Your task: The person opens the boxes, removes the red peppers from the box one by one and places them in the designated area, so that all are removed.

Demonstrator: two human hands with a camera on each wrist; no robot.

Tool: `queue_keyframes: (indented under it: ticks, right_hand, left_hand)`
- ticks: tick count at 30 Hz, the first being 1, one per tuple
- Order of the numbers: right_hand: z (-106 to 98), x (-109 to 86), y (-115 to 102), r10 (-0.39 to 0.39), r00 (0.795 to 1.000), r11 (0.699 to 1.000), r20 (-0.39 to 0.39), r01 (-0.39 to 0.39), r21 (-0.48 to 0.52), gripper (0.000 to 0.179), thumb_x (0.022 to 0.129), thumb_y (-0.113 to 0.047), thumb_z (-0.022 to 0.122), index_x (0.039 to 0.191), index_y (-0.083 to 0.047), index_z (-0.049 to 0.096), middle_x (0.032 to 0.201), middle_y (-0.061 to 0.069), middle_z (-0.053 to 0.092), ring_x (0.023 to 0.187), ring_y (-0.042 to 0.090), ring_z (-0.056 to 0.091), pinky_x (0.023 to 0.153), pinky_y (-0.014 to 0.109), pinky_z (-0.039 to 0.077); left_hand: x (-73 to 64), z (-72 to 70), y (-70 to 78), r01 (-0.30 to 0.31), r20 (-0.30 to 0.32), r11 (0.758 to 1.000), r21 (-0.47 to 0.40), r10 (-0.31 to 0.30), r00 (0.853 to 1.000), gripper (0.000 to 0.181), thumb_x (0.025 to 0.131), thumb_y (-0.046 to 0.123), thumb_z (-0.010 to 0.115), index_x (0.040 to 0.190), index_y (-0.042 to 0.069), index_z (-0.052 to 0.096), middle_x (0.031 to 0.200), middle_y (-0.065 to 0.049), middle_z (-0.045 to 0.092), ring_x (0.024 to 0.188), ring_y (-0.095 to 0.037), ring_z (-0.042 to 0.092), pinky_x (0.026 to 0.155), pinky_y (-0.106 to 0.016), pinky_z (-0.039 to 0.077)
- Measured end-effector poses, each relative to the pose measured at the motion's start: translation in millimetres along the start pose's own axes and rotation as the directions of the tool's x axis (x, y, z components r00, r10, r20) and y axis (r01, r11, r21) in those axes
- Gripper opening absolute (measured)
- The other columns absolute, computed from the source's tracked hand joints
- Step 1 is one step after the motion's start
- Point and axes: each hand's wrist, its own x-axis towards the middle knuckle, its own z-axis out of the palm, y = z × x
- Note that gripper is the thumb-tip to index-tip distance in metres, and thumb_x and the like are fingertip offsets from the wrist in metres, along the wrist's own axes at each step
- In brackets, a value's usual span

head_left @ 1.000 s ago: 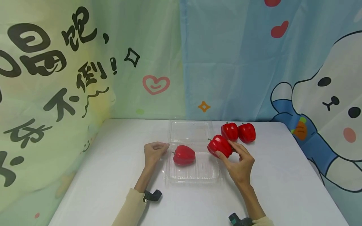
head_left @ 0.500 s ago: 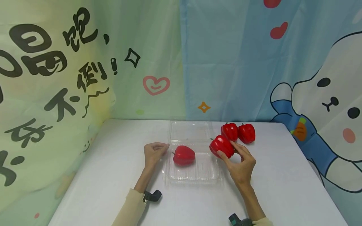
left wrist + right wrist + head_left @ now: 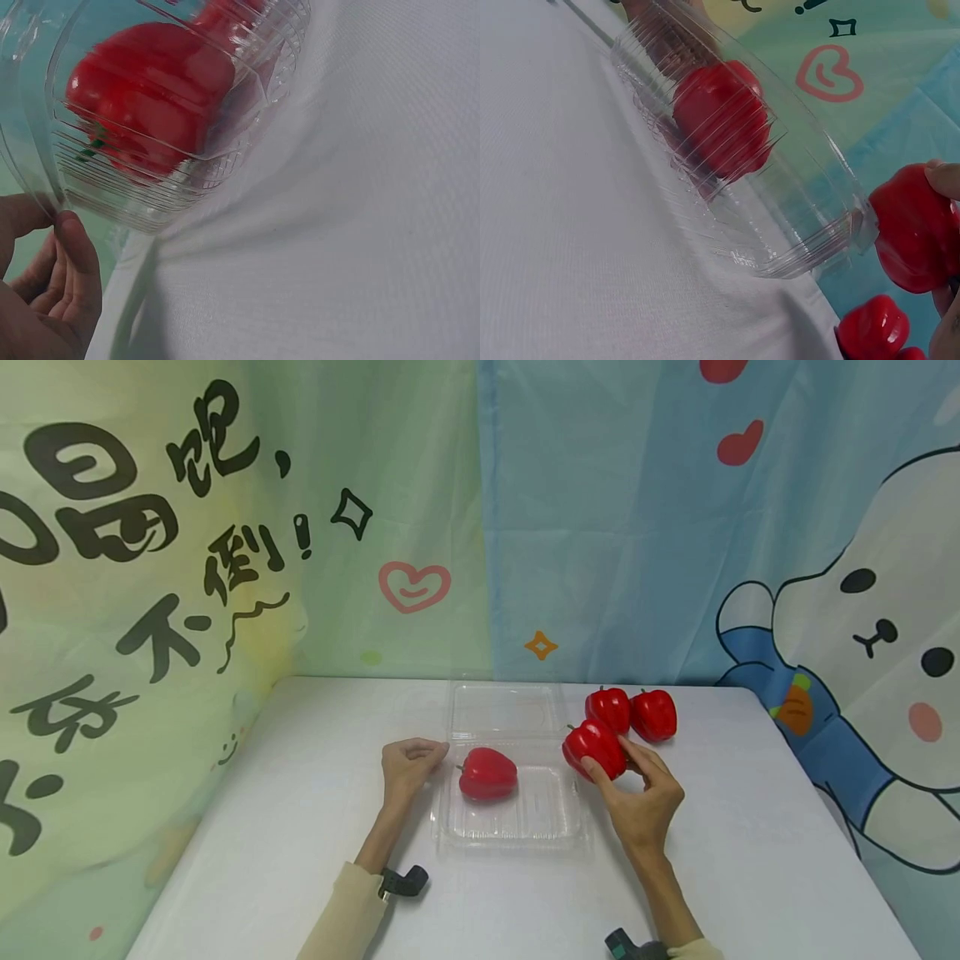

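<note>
A clear plastic clamshell box lies with its lid folded back on the table. Inside its left half sits a red bell pepper, seen through the ribbed wall in both wrist views. My left hand pinches the box's left rim between thumb and index finger, as the left wrist view shows in the left hand. Over the right rim, my right hand grips a second red bell pepper between thumb and fingers. The right wrist view shows this held pepper just beyond the box's end wall.
Two more red bell peppers, a left one and a right one, stand side by side behind the right hand. The white table ends at a printed cloth backdrop.
My right hand has shifted slightly to the right with the pepper in its grip. The left hand, the box and the other peppers stay where they were.
</note>
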Motion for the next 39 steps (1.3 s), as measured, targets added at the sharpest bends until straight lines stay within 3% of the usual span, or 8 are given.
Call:
queue_keyframes:
  ticks: [13,39]
  right_hand:
    - [0.9,-1.8,3.3,0.06,0.997,0.998,-0.058,-0.062,-0.03,0.061,0.083,-0.012,0.095,0.141,-0.012,0.074,0.133,0.015,0.079,0.109,-0.006,0.065,0.096,0.006,0.049]
    - [1.7,-9.7,8.9,0.118,0.983,0.986,-0.14,-0.132,-0.1,0.062,0.084,-0.021,0.096,0.14,-0.01,0.074,0.13,0.014,0.079,0.106,-0.009,0.061,0.097,0.006,0.047]
  left_hand:
    - [0.9,1.1,-0.7,0.005,-0.005,1.0,-0.001,-0.005,1.0,0.018,0.092,0.014,0.085,0.092,-0.003,0.082,0.081,-0.021,0.082,0.066,-0.017,0.076,0.062,-0.021,0.056]
    - [-1.0,0.4,0.1,0.012,-0.007,1.0,0.006,-0.012,1.0,0.018,0.092,0.016,0.086,0.094,-0.001,0.082,0.084,-0.02,0.082,0.069,-0.017,0.077,0.064,-0.021,0.057]
